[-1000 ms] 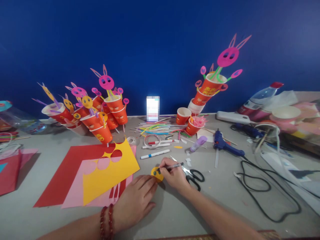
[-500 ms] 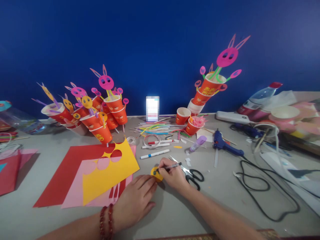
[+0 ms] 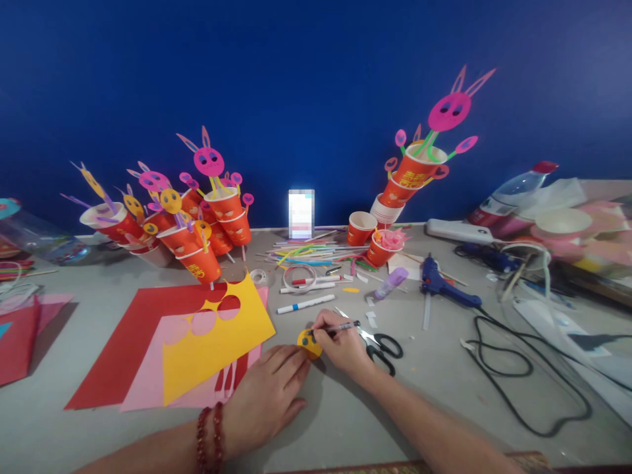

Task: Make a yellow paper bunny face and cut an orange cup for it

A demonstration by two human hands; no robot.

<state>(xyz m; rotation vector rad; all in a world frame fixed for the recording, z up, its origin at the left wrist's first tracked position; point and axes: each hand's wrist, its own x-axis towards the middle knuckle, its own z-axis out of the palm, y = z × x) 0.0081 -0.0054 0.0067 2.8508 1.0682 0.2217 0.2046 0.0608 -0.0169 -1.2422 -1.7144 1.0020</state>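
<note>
A small yellow paper disc (image 3: 305, 342) with dark marks lies on the grey table in front of me. My right hand (image 3: 340, 345) is closed around a marker pen (image 3: 344, 326), its tip down on the disc. Fingers stretched out flat, my left hand (image 3: 276, 388) rests at the disc's lower left edge and partly covers it. Scissors with black handles (image 3: 388, 349) lie just beyond my right hand, partly hidden by it. Left of the disc, a yellow paper sheet (image 3: 222, 342) with round cutouts overlaps pink and red sheets (image 3: 118, 349).
Red paper cups with rabbit faces (image 3: 224, 204) stand at the back left, and a taller cup stack (image 3: 402, 187) at the back right. Pens (image 3: 306, 304), a glue stick (image 3: 392, 283) and a blue glue gun (image 3: 447, 286) lie around. The gun's cord (image 3: 533, 431) loops at right.
The pen tip has shifted slightly on the disc, and more dark marking shows there now. My left hand has stayed in place.
</note>
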